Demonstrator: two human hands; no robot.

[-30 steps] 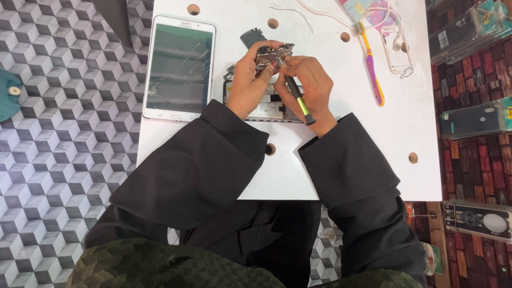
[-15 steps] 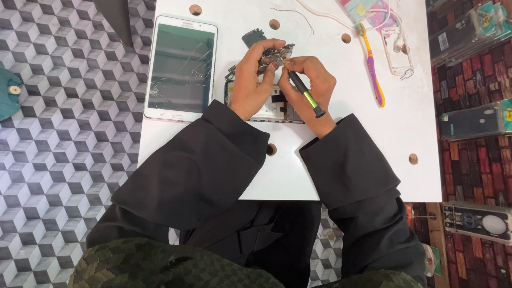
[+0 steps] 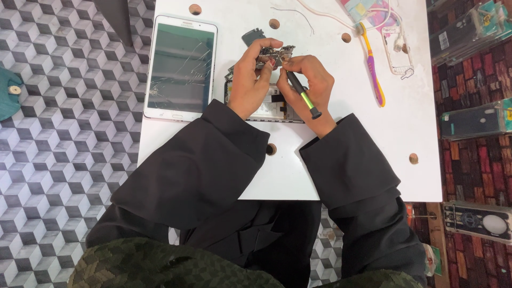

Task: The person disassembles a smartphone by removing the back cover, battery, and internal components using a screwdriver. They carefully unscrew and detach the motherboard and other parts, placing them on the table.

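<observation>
While our left hand (image 3: 249, 80) pinches the circuit board (image 3: 274, 53), our right hand (image 3: 312, 85) should steady the gripped screwdriver (image 3: 301, 96) squarely.

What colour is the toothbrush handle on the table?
Purple with a yellow neck: the toothbrush shows clearly in the head view.

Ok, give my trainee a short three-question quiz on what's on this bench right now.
1. True or false: the white tablet with the cracked screen lies to the left of both hands.
2. Which hand holds the black screwdriver with the green band? A) left hand B) right hand C) neither
3. Fill in: the left hand holds up a small grey ____.

Key
1. True.
2. B: the right hand has it in its grip, tip at the part held up.
3. Circuit board, above the opened phone body on the white table.
</observation>
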